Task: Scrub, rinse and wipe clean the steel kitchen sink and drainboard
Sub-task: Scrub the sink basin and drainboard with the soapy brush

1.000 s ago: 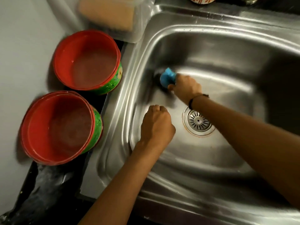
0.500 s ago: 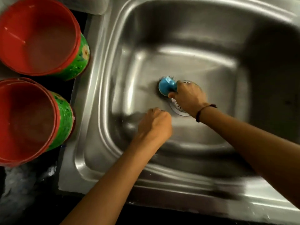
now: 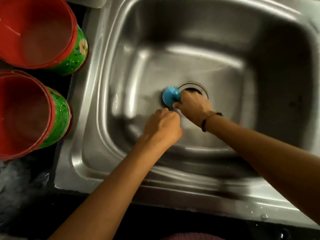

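Steel sink (image 3: pixel 110 94) fills the view. Right hand (image 3: pixel 194 106) grips a blue scrubber (image 3: pixel 170 97) beside the drain (image 3: pixel 199 87); left hand (image 3: pixel 162 127) rests fisted, holding nothing visible. Scrubbing seems underway; walls likely follow.

Stood on a dark counter (image 3: pixel 31 201) left of the basin: two red tubs with green floral sides, far one (image 3: pixel 39 30), near one (image 3: pixel 26 115). Lit dimly and warmly from above.
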The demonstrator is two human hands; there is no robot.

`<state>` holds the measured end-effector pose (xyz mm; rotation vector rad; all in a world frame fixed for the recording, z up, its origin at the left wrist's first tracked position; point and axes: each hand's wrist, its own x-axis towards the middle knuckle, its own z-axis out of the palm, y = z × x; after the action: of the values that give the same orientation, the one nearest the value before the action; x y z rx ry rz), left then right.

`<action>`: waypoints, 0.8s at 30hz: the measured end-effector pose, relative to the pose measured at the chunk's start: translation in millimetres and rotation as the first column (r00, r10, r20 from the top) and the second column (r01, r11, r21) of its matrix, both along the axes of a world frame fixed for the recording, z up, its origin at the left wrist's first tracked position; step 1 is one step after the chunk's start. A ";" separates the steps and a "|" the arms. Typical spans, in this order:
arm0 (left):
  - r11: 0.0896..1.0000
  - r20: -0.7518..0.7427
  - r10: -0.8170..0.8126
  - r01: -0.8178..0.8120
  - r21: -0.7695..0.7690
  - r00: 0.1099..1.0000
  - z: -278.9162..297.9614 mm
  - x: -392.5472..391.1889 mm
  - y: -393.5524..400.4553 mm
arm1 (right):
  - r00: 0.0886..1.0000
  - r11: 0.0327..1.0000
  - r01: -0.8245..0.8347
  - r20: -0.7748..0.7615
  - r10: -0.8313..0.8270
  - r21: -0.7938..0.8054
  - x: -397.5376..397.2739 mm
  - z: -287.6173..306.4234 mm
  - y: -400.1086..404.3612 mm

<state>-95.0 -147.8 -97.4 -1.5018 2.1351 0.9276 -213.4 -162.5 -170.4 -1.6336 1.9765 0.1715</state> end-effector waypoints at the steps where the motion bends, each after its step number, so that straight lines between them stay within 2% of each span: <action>1: 1.000 -0.005 0.009 -0.009 -0.001 1.000 1.4 -0.1 0.7 | 1.000 0.999 -0.005 0.000 0.005 0.045 -8.2 5.4 20.5; 4: 1.000 -0.031 -0.013 0.013 0.006 0.999 2.9 -3.6 0.9 | 0.993 0.979 -0.036 -0.104 0.058 0.198 -43.3 21.6 80.6; 6: 0.999 -0.034 -0.026 0.027 0.019 0.999 2.6 -8.0 2.4 | 0.986 0.974 -0.040 -0.150 0.074 0.222 -54.6 23.4 81.7; 11: 0.999 -0.009 -0.027 0.027 0.046 1.000 -3.5 -15.4 9.1 | 1.000 0.998 0.029 0.011 -0.029 0.053 -15.1 0.2 35.2; 16: 0.995 0.003 -0.074 0.073 0.072 0.997 -2.6 -17.8 3.3 | 0.988 0.988 0.044 -0.154 -0.020 0.151 -55.2 20.6 67.7; 18: 0.994 -0.006 -0.079 0.079 0.072 0.997 -1.7 -23.1 0.3 | 0.978 0.991 0.082 -0.200 -0.059 0.109 -68.0 20.8 54.3; 22: 0.995 -0.033 -0.079 0.080 0.053 0.996 -1.4 -34.1 0.5 | 0.979 0.994 0.106 -0.176 -0.101 0.018 -60.9 7.0 13.5; 24: 0.995 -0.038 -0.080 0.082 0.053 0.996 -2.0 -36.4 2.4 | 0.980 0.990 0.136 -0.154 -0.128 0.041 -54.4 5.1 22.4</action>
<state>-131.3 -145.4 -99.4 -1.3713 2.1615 0.9829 -267.8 -140.0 -165.3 -1.4898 2.1678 0.3011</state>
